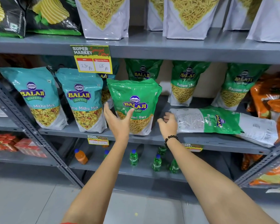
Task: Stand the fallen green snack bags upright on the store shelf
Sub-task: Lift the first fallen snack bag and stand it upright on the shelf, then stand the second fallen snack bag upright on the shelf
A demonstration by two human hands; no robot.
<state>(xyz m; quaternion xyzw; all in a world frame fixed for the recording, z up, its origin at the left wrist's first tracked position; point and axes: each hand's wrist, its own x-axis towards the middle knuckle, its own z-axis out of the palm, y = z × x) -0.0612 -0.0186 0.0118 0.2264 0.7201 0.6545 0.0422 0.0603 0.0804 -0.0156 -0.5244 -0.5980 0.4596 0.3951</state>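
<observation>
A green Ratlami Sev bag (136, 94) stands upright at the front of the middle shelf (68, 132). My left hand (118, 122) is open in front of its lower left, fingers spread, thumb against the bag face. To the right a fallen green bag (217, 121) lies on its side, white bottom end facing left. My right hand (168, 125), a bead bracelet on its wrist, is open at that end with its fingertips touching it. A second fallen bag (259, 131) lies back side up, partly under the first. Three green bags (186, 81) stand upright at the back.
Teal Mitha Mix bags (81, 101) stand left of the green ones; orange bags (271, 97) crowd the right end. A yellow price tag (94, 62) hangs from the upper shelf edge. Small bottles (133, 157) sit on the shelf below. Slotted metal uprights (39, 136) frame the bay.
</observation>
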